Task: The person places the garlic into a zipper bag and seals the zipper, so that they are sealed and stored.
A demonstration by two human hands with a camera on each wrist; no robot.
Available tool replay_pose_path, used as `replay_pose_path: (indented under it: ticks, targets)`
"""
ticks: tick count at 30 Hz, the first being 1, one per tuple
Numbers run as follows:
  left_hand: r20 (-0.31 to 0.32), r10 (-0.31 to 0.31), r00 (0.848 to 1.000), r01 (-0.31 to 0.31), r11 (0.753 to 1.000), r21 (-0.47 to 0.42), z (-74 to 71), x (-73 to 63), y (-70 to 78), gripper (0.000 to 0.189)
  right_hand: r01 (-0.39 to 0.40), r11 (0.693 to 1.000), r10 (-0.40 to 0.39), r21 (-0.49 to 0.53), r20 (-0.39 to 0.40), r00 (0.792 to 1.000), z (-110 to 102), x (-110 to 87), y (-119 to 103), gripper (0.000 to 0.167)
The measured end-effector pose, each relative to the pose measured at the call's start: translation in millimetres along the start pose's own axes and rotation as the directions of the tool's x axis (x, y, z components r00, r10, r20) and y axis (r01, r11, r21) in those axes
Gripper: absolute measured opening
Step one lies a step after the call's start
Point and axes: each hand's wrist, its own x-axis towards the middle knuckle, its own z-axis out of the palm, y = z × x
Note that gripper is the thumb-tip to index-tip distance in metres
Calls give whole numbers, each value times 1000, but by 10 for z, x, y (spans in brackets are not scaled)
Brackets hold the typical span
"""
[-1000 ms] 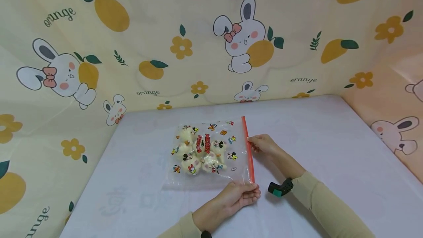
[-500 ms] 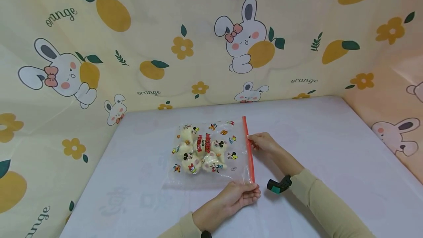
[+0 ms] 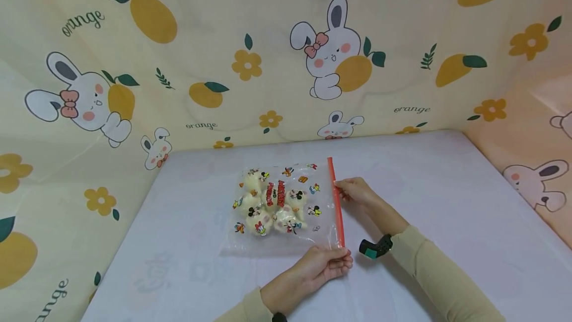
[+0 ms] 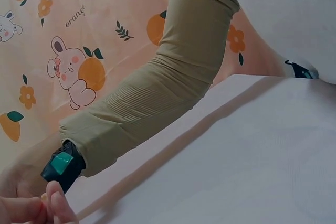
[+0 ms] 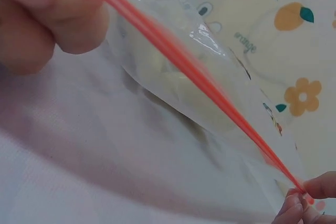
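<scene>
A clear zip bag [image 3: 323,232] with printed cartoon figures lies on the white table, its red zip edge [image 3: 336,202] on the right. Several round cream-coloured pieces [image 3: 259,220] show through the plastic. My left hand [image 3: 308,270] pinches the near end of the red edge between thumb and fingers. Farther up the same edge, my right hand [image 3: 359,194] pinches it with the fingertips. In the right wrist view the red strip [image 5: 199,80] runs taut from the right fingers [image 5: 79,30] down to the left hand [image 5: 304,200].
The white-covered table [image 3: 187,202] spreads around the bag. Behind it hangs a cream cloth [image 3: 277,39] with rabbits and oranges. A black wrist camera [image 3: 375,247] with a green patch sits below the right wrist, beside a beige sleeve [image 3: 442,272].
My right hand has slid slightly along the red edge toward its far end, its forearm shifting with it. The left hand and the bag have stayed in place.
</scene>
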Motion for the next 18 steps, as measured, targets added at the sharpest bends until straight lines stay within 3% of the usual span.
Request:
replay_pose_path:
  ticks: [18]
  targets:
    - [-17,2,1000,-2,1000,-4,18,-6,2,29,-12,1000,12,-1,-31,999,7,53,-16,35]
